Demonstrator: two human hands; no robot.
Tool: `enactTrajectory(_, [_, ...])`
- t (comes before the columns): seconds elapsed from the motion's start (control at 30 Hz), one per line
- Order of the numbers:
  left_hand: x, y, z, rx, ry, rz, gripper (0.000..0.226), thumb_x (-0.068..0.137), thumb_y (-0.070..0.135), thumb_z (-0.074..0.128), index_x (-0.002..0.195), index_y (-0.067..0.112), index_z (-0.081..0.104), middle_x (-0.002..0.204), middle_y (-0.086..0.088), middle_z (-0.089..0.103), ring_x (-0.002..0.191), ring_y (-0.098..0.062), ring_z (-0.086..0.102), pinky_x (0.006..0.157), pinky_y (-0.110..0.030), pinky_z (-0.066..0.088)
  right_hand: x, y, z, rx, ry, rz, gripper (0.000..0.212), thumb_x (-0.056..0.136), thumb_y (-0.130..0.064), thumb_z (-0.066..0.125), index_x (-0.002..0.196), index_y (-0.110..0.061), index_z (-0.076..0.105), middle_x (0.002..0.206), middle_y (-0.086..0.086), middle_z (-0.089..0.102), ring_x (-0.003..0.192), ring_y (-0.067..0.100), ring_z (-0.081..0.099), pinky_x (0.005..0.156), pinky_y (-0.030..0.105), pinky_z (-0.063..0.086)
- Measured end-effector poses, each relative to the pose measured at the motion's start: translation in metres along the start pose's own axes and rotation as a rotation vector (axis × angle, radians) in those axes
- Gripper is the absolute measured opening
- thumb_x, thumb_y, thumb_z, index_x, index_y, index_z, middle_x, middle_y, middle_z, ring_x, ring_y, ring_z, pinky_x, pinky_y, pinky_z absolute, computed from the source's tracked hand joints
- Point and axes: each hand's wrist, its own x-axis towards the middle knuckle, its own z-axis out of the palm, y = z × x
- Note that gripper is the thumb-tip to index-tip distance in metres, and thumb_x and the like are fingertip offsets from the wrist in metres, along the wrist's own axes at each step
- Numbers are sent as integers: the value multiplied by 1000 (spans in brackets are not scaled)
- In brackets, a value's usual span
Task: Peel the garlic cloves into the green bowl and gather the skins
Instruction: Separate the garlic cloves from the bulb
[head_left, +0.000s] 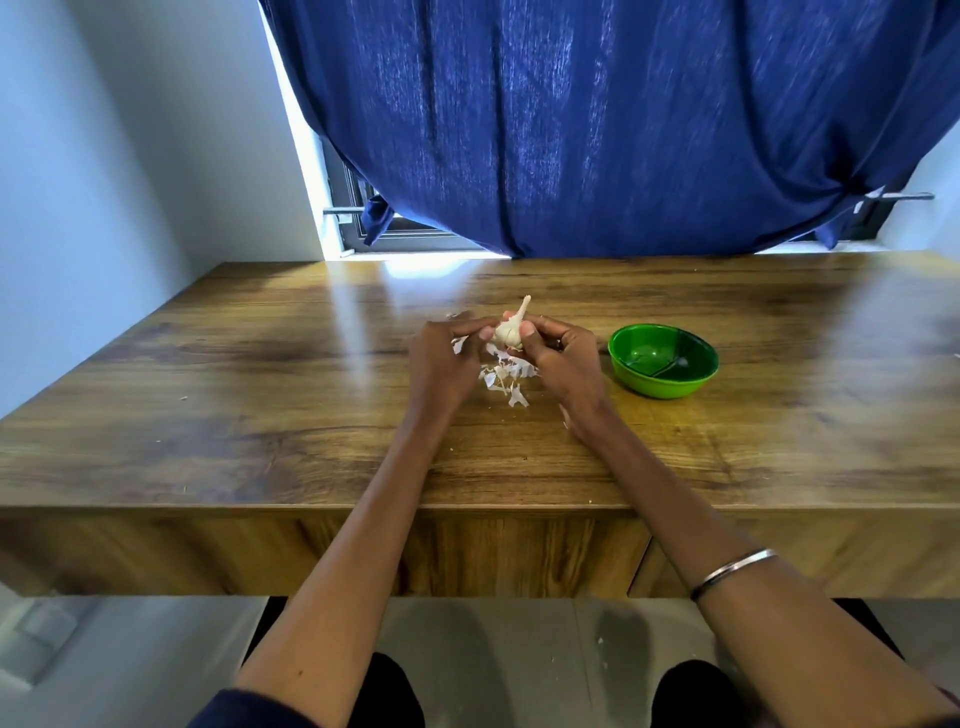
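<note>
A pale garlic bulb (511, 330) with its stem pointing up and away is held above the middle of the wooden table (260, 415). My left hand (447, 364) and my right hand (561, 358) both grip it, thumbs and fingertips pressed on its sides. Under and between the hands lies a loose pile of white garlic skins (506, 379). The green bowl (662, 361) stands to the right of my right hand, a short gap away, and looks empty.
A blue curtain (623, 130) hangs over the window behind the table's far edge. A white wall (78, 182) runs along the left. The table's front edge (311, 506) lies near my forearms. Small skin crumbs lie scattered on the wood.
</note>
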Motion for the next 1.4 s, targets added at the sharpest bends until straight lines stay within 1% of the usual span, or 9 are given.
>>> enactTrajectory(0.07, [1,1,2,-9,-11,14,19,97,16,69,114,15,78,109,9,72,99,16,57,78,3,39,0,1,0,-15,-21,3,26,97,-13,65,122,-12,72,110,0,77,101,12,73,94,39,58])
enactTrajectory(0.17, [0,4,1,-115,-29,-43,19,93,20,75,110,13,80,99,-2,79,78,12,68,69,-4,47,-2,-1,-2,-37,-77,-25,33,92,-18,74,124,-16,72,112,-1,76,102,9,72,88,30,59])
enactTrajectory(0.23, [1,3,-1,-203,-21,-99,24,85,18,83,108,11,80,96,-4,79,80,0,75,72,-15,57,-3,0,-3,-72,-86,-69,40,86,-14,79,125,-13,71,112,1,76,98,8,73,84,27,60])
enactTrajectory(0.4, [2,-1,-4,-338,-25,-197,31,75,10,89,104,4,80,95,-7,80,86,-18,78,77,-33,63,-6,0,-3,-162,-70,-144,39,75,-12,87,112,-19,77,103,-4,78,94,10,75,88,41,61])
enactTrajectory(0.5, [2,-1,-4,-347,9,-231,22,75,7,88,96,6,82,87,-5,80,78,-17,78,66,-31,60,-8,-3,-3,-160,-75,-160,38,75,-11,88,110,-18,77,101,-5,78,91,8,75,86,37,61])
enactTrajectory(0.63, [3,1,-4,-374,16,-231,16,73,0,87,77,13,79,75,-3,77,68,-13,72,68,-29,58,-6,-3,-3,-150,-106,-120,39,78,-13,86,116,-15,75,106,1,77,91,8,75,84,31,62])
enactTrajectory(0.87, [4,4,-9,-387,-18,-239,15,74,-4,85,82,5,77,68,6,74,59,-4,69,58,-17,52,-5,-3,-8,-140,-208,-61,37,91,-5,70,128,-9,67,110,-3,71,78,-15,66,69,5,49])
enactTrajectory(1.2, [3,4,-9,-579,-19,-371,9,84,0,78,86,9,76,74,3,77,67,-9,71,66,-23,56,-1,5,-6,133,-202,72,39,93,-5,66,132,2,61,124,16,69,111,20,68,92,23,55])
enactTrajectory(1.4, [5,-6,-7,-312,104,-256,16,85,6,80,101,5,80,83,-1,79,68,-5,69,72,-28,60,0,4,-6,243,-146,130,38,94,1,63,132,6,58,116,14,70,93,14,70,87,22,58])
